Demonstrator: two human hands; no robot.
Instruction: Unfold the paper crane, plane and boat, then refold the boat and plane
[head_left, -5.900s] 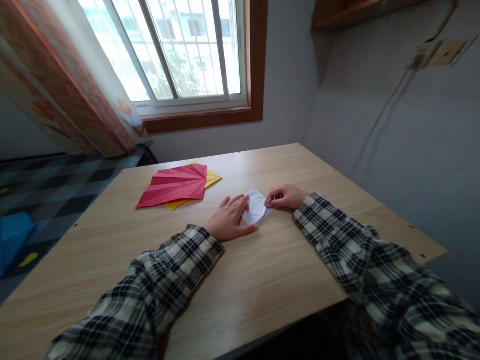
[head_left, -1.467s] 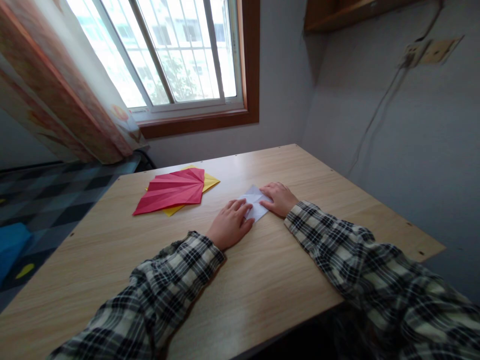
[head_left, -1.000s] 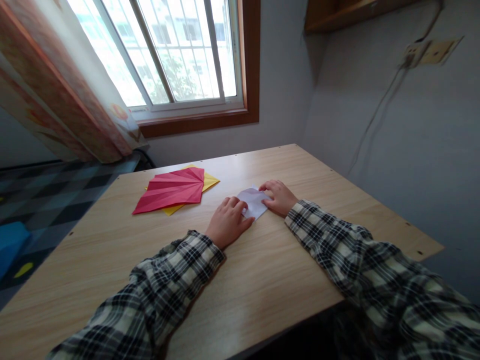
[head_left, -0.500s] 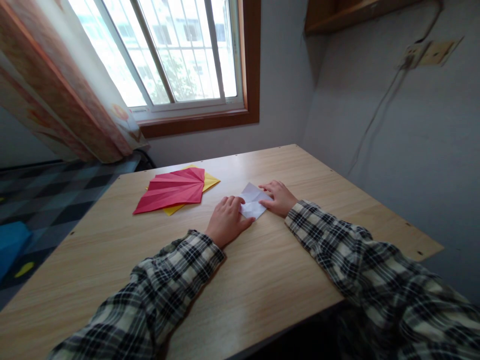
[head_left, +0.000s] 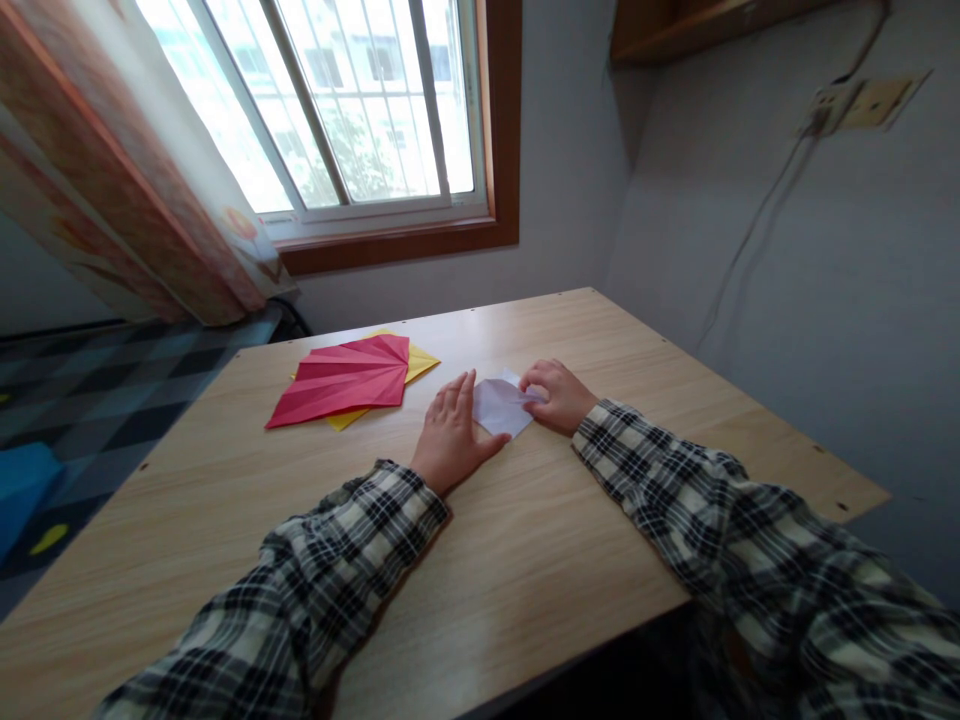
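Paper: we see a small white folded sheet [head_left: 499,405], creased, with a pointed lower corner, lying on the table [head_left: 525,560] between our hands.
Left hand [head_left: 452,437]: fingers straight and together, flat at the sheet's left edge, thumb under its lower corner.
Right hand [head_left: 553,394]: fingers curled, tips pressing the sheet's right edge.
Nearby: a pleated red paper [head_left: 346,379] over a yellow one [head_left: 420,361], well left.

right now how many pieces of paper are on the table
3. A white paper lies between the left hand and right hand; a red pleated paper lies on a yellow paper farther left. More may be hidden beneath.
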